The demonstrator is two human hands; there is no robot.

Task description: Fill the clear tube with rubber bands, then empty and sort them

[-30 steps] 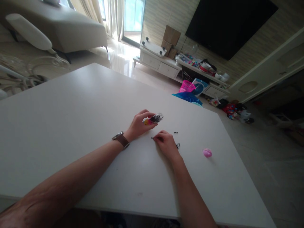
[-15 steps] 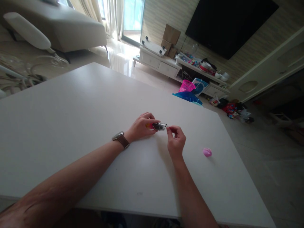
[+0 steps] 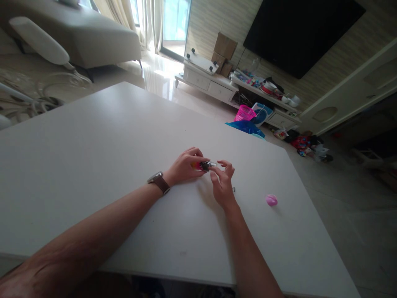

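Near the middle of the white table (image 3: 118,136), my left hand (image 3: 187,162) is closed around a small object (image 3: 205,166) with a pink-orange body and a dark, partly clear end; its exact kind is not plain. That end points right, towards my right hand (image 3: 222,182). The right fingers are apart, with a fingertip at or very near the clear end; I cannot tell whether it touches. Just beside my right wrist lies a small dark ring (image 3: 233,189), partly hidden. A pink rounded piece (image 3: 271,200) sits farther right on the table.
A brown-strapped watch (image 3: 159,181) is on my left wrist. Beyond the table's far edge stand a pink basket (image 3: 245,112) and a blue bag (image 3: 245,126). A low white cabinet (image 3: 214,87) runs along the wall below a black television (image 3: 300,33).
My right hand has opened from a pinch and shifted slightly left towards the held object. The small dark ring now shows on the table beside it. The left hand keeps its hold.
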